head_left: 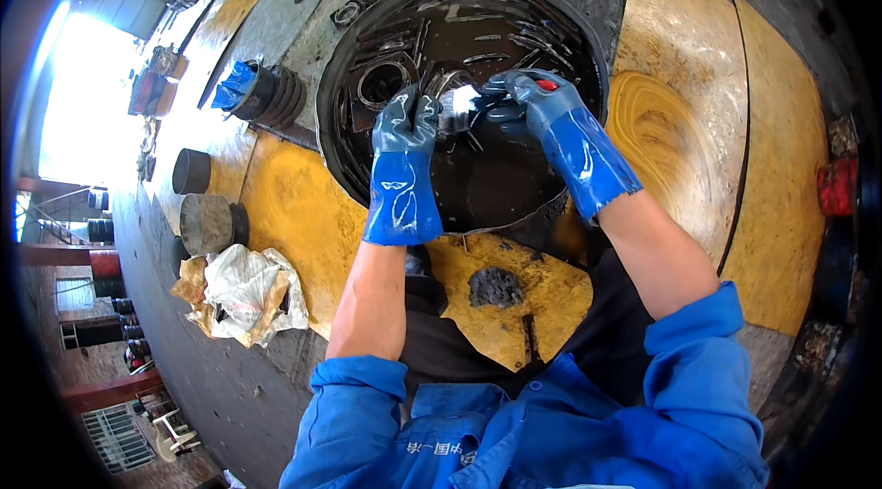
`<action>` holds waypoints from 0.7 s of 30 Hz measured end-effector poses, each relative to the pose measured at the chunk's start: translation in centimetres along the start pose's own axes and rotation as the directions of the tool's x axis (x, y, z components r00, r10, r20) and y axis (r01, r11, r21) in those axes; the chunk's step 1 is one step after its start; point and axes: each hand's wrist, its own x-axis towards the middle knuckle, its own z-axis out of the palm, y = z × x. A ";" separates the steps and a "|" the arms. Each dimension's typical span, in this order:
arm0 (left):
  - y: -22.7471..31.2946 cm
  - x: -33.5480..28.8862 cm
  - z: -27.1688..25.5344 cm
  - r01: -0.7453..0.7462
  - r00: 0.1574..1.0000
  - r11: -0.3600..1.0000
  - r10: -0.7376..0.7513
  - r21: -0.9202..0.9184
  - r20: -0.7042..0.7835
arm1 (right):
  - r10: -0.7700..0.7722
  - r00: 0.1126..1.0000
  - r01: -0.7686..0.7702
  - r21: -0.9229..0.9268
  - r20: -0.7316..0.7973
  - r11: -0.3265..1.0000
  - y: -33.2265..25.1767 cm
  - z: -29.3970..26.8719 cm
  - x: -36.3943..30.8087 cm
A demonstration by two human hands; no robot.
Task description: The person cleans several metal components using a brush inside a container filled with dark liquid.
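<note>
My left hand (405, 129), in a blue glove darkened by wet grime, is closed on the side of a shiny cylindrical metal part (454, 112). The part is held over a large round black tub (323, 112) of dark liquid. From the other side, my right hand (528, 96), gloved the same way, has its fingers bent round a small tool with a red handle (547, 85). Most of that tool is hidden by the glove, so its kind does not show. Beside my left fingers, a dark metal ring (382, 83) lies in the tub.
Several long metal strips (542, 40) lie in the tub. A dark clump (495, 287) sits on the yellow-stained floor sheet between my legs. At the left are a crumpled white bag (246, 291), a grey cylinder (206, 224) and stacked dark rings (274, 96). Square metal parts (360, 2) lie beyond the tub.
</note>
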 end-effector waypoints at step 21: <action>3.5 -0.1 -0.4 0.249 0.958 0.918 -0.280 -0.309 -0.057 | -0.329 0.925 0.376 -0.337 0.189 0.863 2.9 -1.2 0.3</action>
